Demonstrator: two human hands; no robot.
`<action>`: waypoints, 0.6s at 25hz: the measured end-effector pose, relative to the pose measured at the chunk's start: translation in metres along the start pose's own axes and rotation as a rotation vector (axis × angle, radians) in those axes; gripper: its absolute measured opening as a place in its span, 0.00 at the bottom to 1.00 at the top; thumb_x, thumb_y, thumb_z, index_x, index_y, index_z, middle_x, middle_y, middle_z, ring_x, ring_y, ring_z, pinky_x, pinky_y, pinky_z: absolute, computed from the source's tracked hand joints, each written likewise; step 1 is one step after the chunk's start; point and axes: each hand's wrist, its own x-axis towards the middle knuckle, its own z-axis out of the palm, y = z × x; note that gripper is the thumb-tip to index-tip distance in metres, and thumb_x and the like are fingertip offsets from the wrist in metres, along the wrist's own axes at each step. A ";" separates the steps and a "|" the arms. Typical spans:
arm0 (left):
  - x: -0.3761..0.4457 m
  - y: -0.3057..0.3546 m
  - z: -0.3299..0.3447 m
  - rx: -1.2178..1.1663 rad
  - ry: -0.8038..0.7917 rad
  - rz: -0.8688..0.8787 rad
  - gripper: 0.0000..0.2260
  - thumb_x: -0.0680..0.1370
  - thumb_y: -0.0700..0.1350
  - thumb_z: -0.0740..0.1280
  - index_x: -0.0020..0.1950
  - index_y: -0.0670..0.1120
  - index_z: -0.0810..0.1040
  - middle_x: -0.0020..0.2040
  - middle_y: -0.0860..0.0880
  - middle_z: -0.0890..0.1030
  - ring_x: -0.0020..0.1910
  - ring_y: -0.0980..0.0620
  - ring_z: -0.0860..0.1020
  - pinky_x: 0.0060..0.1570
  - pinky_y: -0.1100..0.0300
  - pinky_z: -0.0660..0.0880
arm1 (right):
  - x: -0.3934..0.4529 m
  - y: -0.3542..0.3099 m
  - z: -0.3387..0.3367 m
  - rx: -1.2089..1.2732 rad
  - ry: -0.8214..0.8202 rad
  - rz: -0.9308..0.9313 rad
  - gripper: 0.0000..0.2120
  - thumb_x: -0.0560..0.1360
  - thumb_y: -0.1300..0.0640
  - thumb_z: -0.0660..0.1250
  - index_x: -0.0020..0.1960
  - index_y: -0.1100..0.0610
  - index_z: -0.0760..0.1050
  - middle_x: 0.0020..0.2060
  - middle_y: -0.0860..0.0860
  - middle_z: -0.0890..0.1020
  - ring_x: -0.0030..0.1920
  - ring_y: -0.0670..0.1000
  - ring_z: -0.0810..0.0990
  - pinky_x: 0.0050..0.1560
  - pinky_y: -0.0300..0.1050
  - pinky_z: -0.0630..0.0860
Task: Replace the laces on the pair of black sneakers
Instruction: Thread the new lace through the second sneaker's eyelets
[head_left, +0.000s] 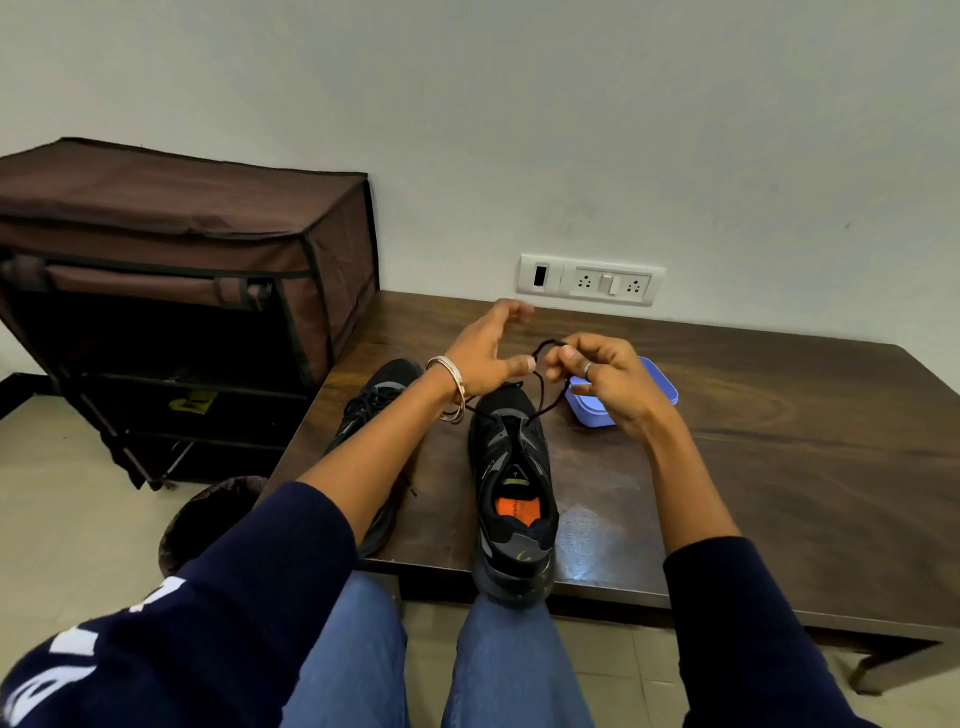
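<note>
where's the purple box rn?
Head view: the purple box sits on the wooden table, right of the near sneaker, partly hidden behind the right hand, below the wall socket panel.

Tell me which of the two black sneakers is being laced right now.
The right-hand sneaker, with the orange insole showing. Its lace runs up to both hands; the other sneaker, under the left forearm, lies untouched.

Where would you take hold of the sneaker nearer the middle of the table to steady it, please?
Probably the heel of the sneaker, gripped from the near table edge: it overhangs toward the person, bare, while both hands, left and right, work the lace over the toe.
</note>
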 end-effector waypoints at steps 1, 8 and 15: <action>-0.001 0.002 0.002 0.011 -0.033 0.059 0.28 0.73 0.41 0.72 0.71 0.47 0.67 0.69 0.48 0.72 0.68 0.54 0.69 0.68 0.65 0.65 | -0.001 -0.001 0.002 -0.022 -0.050 -0.011 0.09 0.81 0.66 0.58 0.49 0.65 0.77 0.36 0.53 0.79 0.34 0.39 0.78 0.39 0.28 0.73; -0.020 -0.010 -0.014 -0.156 -0.050 -0.090 0.05 0.78 0.41 0.67 0.43 0.47 0.81 0.35 0.48 0.82 0.35 0.55 0.80 0.44 0.57 0.79 | 0.002 0.024 -0.012 0.087 0.322 0.161 0.11 0.81 0.61 0.61 0.43 0.54 0.79 0.36 0.49 0.82 0.38 0.44 0.80 0.41 0.44 0.71; -0.036 -0.031 -0.041 0.066 0.087 -0.162 0.05 0.77 0.46 0.69 0.41 0.51 0.82 0.36 0.50 0.83 0.34 0.62 0.78 0.45 0.62 0.75 | -0.001 0.082 -0.021 -0.101 0.853 0.598 0.13 0.76 0.60 0.66 0.59 0.61 0.79 0.52 0.54 0.81 0.55 0.55 0.77 0.54 0.51 0.74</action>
